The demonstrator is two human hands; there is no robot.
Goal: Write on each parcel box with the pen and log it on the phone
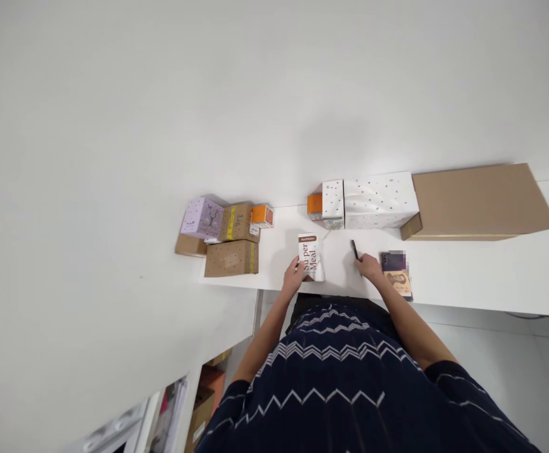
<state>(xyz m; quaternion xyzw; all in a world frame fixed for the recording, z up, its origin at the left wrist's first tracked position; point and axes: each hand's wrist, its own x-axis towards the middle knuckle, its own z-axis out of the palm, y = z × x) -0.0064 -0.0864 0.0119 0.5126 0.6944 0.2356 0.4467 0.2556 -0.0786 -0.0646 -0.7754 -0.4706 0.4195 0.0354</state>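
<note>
My left hand (pixel 293 275) grips the left edge of a small white and brown box (pixel 309 251) printed "Su-per Meal". The box lies on the white table close to my body, and its lower right corner looks creased or glossy. My right hand (pixel 368 267) is closed around a slim black pen (pixel 354 248), whose upper end points away from me. Just right of that hand lies a dark phone-like item (pixel 397 277) with a picture on its lower part; part of it is blurred out.
Several cardboard boxes (pixel 231 259), a purple box (pixel 202 217) and an orange box (pixel 261 216) are stacked at the left. White patterned boxes (pixel 380 200) and a large brown carton (pixel 482 201) line the wall. Another orange box (pixel 315 204) stands beside them.
</note>
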